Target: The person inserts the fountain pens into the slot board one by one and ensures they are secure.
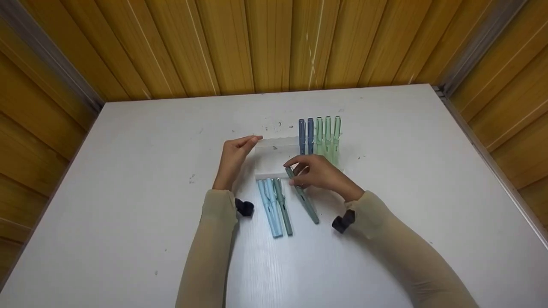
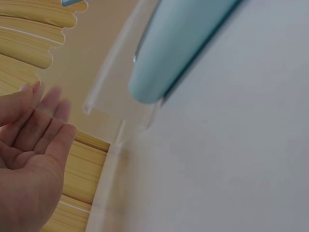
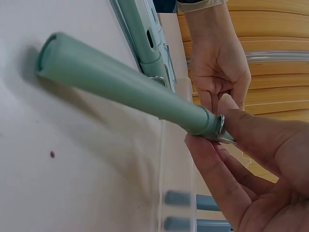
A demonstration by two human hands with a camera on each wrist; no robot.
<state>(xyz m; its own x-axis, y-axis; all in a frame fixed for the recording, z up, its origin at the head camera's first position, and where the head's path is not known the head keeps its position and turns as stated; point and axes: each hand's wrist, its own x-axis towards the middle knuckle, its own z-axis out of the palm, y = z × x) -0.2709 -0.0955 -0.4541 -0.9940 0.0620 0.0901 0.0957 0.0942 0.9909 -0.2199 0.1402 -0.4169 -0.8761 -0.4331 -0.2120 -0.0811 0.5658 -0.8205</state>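
My right hand (image 1: pixel 319 173) pinches a grey-green pen (image 1: pixel 307 202) near its clip end, the barrel slanting down toward me; the right wrist view shows thumb and fingertips round this pen (image 3: pixel 125 89). My left hand (image 1: pixel 235 156) pinches the far left corner of a clear plastic pen rack (image 1: pixel 274 164) with a scalloped back edge. In the rack's right part stand two dark blue pens (image 1: pixel 302 134) and three light green pens (image 1: pixel 328 132). Before the rack lie two light blue pens (image 1: pixel 269 209) and another grey-green pen (image 1: pixel 283 209), side by side.
The white table (image 1: pixel 141 171) carries small dark marks. Yellow wood-look panels (image 1: pixel 265 47) rise behind it and at both sides. Each sleeve cuff bears a black wrist camera, one left camera (image 1: pixel 245 208) and one right camera (image 1: pixel 343 221).
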